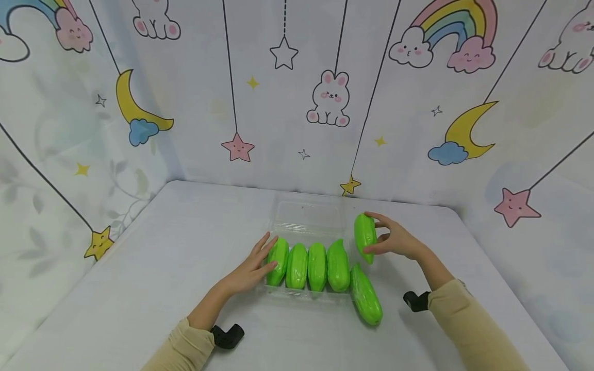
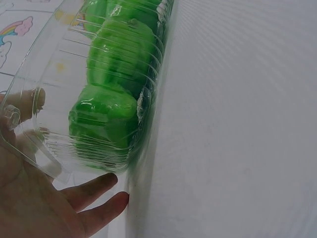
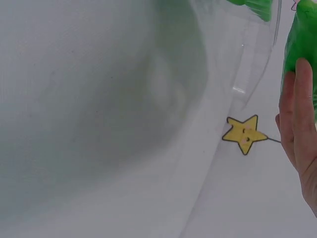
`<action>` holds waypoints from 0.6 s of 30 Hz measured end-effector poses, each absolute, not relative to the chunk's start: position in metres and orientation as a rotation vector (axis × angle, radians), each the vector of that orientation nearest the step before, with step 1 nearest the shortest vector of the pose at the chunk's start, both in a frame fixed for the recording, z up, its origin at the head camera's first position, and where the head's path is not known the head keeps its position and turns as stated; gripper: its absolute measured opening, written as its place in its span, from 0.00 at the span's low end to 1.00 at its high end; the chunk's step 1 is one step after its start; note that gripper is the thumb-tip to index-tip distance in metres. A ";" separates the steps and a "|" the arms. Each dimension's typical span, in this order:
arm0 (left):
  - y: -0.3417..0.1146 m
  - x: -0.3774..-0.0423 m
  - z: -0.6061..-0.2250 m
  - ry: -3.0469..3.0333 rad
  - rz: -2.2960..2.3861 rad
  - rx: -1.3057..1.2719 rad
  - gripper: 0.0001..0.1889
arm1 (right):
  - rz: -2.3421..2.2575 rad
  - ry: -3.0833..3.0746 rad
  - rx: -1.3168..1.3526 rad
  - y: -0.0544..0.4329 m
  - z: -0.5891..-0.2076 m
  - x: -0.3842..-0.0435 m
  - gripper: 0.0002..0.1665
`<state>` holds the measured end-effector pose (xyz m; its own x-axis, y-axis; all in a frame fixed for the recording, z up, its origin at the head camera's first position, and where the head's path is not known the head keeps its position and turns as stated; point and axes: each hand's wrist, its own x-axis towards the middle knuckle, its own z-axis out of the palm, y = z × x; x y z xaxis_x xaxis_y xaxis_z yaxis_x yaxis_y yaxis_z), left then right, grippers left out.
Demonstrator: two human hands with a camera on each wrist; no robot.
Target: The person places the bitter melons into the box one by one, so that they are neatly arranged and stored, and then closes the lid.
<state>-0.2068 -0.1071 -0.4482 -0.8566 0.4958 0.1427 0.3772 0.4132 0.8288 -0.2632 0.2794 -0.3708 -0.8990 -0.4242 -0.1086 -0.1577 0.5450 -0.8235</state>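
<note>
A clear plastic clamshell box (image 1: 308,294) lies on the table with its lid raised at the back. Several glossy, bright green, elongated pods (image 1: 317,267) stand side by side in it, looking like smooth vegetables. My left hand (image 1: 250,268) rests at the box's left end with fingers spread and fairly straight, beside the leftmost pod (image 2: 104,119). Above the box's right end, my right hand (image 1: 394,238) holds another green pod (image 1: 364,234) between thumb and fingers, off the table. One more pod (image 1: 366,296) lies tilted against the box's front right corner.
The white table (image 1: 185,216) ends at a patterned cloth backdrop (image 1: 287,103) with stars, moons and rabbits. Black wrist-worn devices (image 1: 227,336) sit near both sleeves. The clear lid (image 1: 308,215) stands behind the row of pods.
</note>
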 end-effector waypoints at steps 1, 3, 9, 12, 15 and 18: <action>-0.107 -0.207 -0.448 2.533 1.436 0.787 0.33 | -1.277 2.493 -0.484 0.278 -0.369 -0.262 0.57; -0.107 -0.207 -0.448 2.532 1.437 0.787 0.33 | -1.268 2.496 -0.492 0.274 -0.365 -0.259 0.57; -0.108 -0.206 -0.446 2.525 1.438 0.785 0.33 | -1.259 2.484 -0.523 0.261 -0.357 -0.250 0.57; -0.108 -0.205 -0.446 2.522 1.440 0.789 0.33 | -1.265 2.486 -0.543 0.255 -0.356 -0.247 0.57; -0.108 -0.205 -0.446 2.523 1.441 0.793 0.33 | -1.273 2.491 -0.563 0.250 -0.357 -0.245 0.57; -0.108 -0.205 -0.446 2.520 1.444 0.790 0.33 | -1.276 2.493 -0.563 0.246 -0.357 -0.243 0.57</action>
<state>-0.2052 -0.1075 -0.4462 -0.8540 0.5007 0.1411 0.3749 0.4044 0.8342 -0.2429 0.2456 -0.3575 -0.8835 -0.4628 -0.0731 -0.2112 0.5327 -0.8195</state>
